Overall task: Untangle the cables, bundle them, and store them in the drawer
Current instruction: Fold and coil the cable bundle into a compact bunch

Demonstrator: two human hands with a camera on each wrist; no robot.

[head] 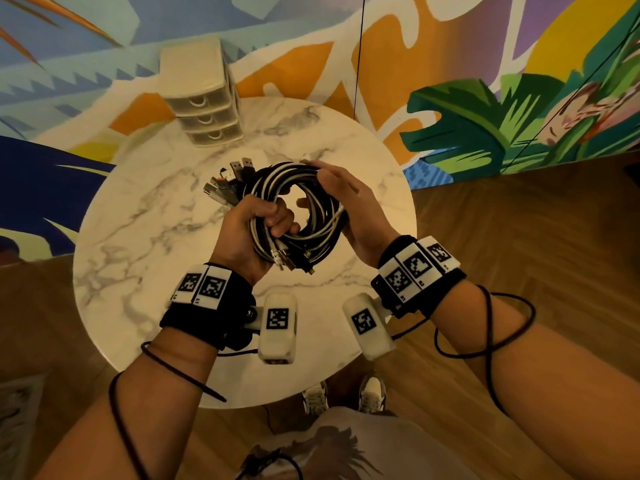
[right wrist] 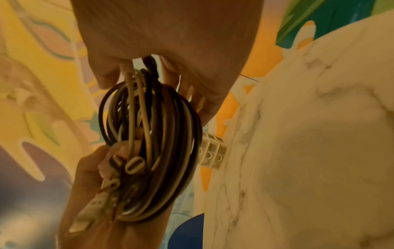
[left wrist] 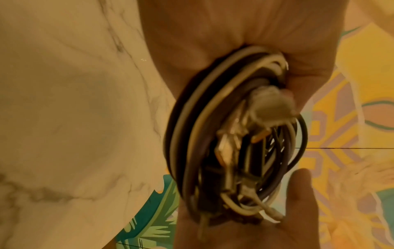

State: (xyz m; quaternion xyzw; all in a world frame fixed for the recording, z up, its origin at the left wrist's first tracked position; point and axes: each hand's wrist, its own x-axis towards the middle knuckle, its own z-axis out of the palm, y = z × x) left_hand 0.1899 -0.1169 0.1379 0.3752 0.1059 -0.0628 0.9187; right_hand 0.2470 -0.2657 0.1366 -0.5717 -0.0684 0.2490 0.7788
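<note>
A coil of black and white cables point(head: 277, 176) hangs in the air over the round marble table point(head: 156, 220). My left hand point(head: 256, 220) grips the coil's near-left side in a fist, with several USB plugs point(head: 228, 181) fanning out above it and more plug ends hanging below. My right hand point(head: 346, 199) holds the coil's right side, fingers over the outside and thumb through the loop. In the left wrist view the coil point(left wrist: 198, 134) runs out of my left palm point(left wrist: 234, 33). The right wrist view shows the coil point(right wrist: 160, 134) pinched under my right hand point(right wrist: 170, 33).
A small beige drawer unit point(head: 204, 98) with three shut drawers stands at the table's far edge, also seen as the drawer unit point(right wrist: 213, 155) past the coil. A painted mural wall rises behind the table. Wooden floor surrounds it, and my shoes show below the near edge.
</note>
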